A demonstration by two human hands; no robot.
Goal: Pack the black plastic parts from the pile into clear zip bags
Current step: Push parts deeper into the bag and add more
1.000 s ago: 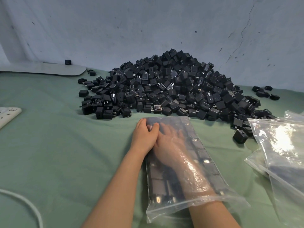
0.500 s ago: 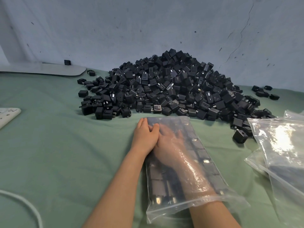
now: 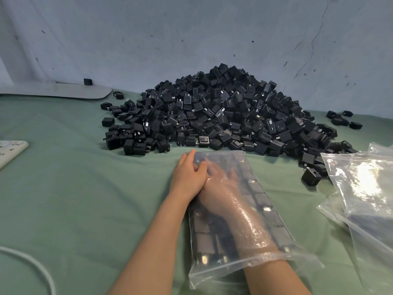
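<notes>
A big pile of black plastic parts (image 3: 223, 111) lies on the green cloth against the wall. In front of it a clear zip bag (image 3: 261, 201) lies flat, its mouth toward me, with rows of black parts (image 3: 204, 241) inside. My right hand (image 3: 219, 182) and forearm are inside the bag, seen through the plastic, with fingers spread flat over the parts. My left hand (image 3: 188, 175) is outside. It rests against the bag's far left corner with straight fingers and its thumb on top of the plastic.
A stack of clear bags (image 3: 365, 188) lies at the right, with one loose black part (image 3: 311, 177) beside it. More stray parts (image 3: 342, 120) sit at the far right. At the left are a white power strip (image 3: 10, 150), a white cable (image 3: 32, 262) and a grey board (image 3: 63, 91).
My left hand's fingers have stretched slightly forward along the bag's corner. The bag and my right hand have barely shifted.
</notes>
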